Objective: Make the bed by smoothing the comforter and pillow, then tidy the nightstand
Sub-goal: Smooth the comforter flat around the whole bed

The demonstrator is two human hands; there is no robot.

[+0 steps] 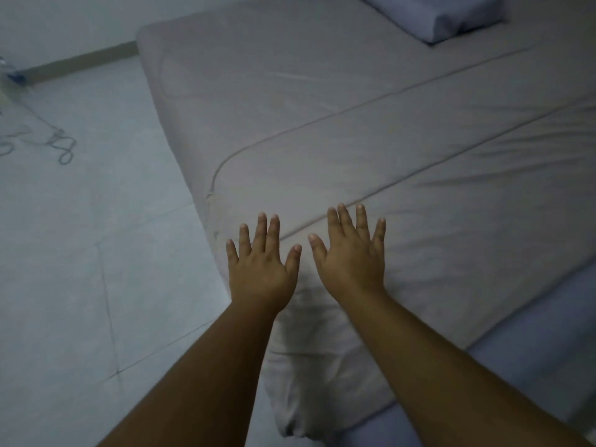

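A pale grey-beige comforter (435,195) lies spread across the mattress, with a piped seam running diagonally and wrinkles near its lower corner. My left hand (259,269) and my right hand (353,256) are flat, palms down, fingers spread, side by side at the comforter's near left edge, holding nothing. A bluish pillow (445,14) rests at the top right of the bed. A blue sheet (532,356) shows beneath the comforter at the lower right. No nightstand is in view.
Light tiled floor (80,253) lies left of the bed. A tangled cable (58,143) and some small items (9,75) sit on the floor at the far left, by the baseboard.
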